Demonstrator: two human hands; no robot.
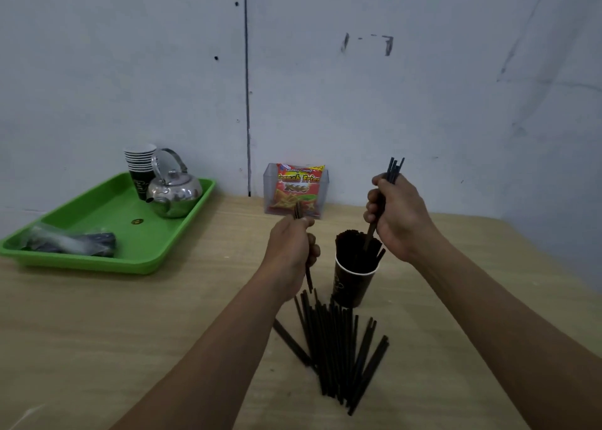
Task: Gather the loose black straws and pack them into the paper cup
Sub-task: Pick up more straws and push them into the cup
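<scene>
Above cup (pixel 353 283), straws (pixel 394 169) near upright

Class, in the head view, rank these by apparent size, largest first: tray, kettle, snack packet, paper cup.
1. tray
2. kettle
3. snack packet and paper cup: look alike, and the cup is nearer, so unranked.

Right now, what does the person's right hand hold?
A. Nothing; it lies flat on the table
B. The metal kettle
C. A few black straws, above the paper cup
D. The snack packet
C: the right hand grips a few black straws, whose lower ends point down at the mouth of the paper cup.
</scene>
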